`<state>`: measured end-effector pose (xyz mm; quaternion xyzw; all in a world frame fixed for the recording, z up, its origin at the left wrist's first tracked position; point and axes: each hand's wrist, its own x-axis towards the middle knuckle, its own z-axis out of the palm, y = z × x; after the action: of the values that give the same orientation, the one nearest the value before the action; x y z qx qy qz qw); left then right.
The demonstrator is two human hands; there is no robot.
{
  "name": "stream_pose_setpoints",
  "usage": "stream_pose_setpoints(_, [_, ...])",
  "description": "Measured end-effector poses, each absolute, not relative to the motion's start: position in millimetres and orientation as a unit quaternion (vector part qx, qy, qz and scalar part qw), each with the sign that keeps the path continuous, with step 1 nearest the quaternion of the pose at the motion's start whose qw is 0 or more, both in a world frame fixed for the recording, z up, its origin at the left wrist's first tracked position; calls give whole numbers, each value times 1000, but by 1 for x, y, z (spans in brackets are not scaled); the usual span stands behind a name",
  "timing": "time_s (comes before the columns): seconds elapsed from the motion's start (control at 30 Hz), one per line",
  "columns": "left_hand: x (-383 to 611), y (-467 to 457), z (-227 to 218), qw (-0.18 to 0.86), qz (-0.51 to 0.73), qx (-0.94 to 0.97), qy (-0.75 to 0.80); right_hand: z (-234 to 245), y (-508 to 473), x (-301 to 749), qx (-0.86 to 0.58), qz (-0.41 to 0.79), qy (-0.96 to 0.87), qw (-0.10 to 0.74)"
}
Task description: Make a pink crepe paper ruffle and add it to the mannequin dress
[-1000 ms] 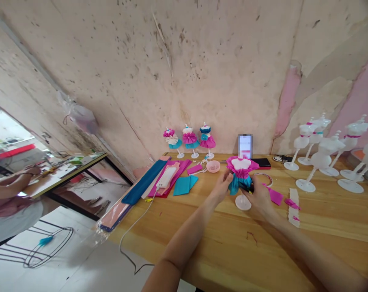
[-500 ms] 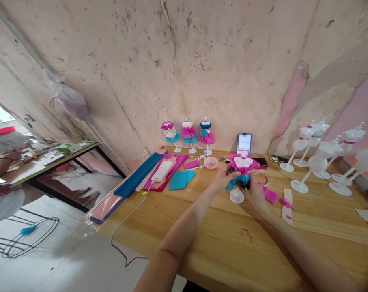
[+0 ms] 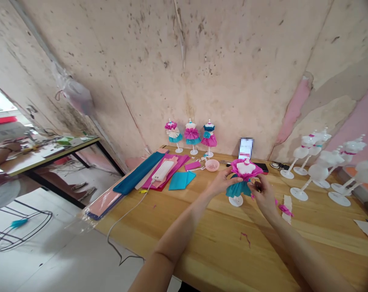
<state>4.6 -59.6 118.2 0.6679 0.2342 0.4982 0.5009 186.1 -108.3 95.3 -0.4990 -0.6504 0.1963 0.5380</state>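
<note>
Over the wooden bench (image 3: 184, 251), the left hand (image 3: 222, 181) holds the pink ruffled top of a paper dress (image 3: 244, 172), which is on a white mannequin (image 3: 235, 200) near the bench's middle. The right hand (image 3: 264, 198) curls at the dress's side, and whether it grips anything cannot be told. Behind them stand three dressed mannequins (image 3: 191, 136) and a pink bowl (image 3: 212, 165); bare mannequins (image 3: 311, 160) stand to the right.
</note>
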Motion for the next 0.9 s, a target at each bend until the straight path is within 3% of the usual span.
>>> stream_pose_setpoints(0.33, [5, -65, 127, 373, 490, 757, 220, 117, -115, 173, -452, 268, -596, 607])
stream_pose_setpoints(0.53, [11, -62, 116, 409, 474, 751, 209, 115, -110, 172, -446, 278, -585, 618])
stream_pose_setpoints(0.77, [7, -50, 111, 474, 509, 664, 275, 94, -98, 195, -492, 210, -631, 562])
stream_pose_setpoints(0.9, [-12, -36, 113, 504, 544, 611, 278, 58, -79, 212, -611, 123, -676, 394])
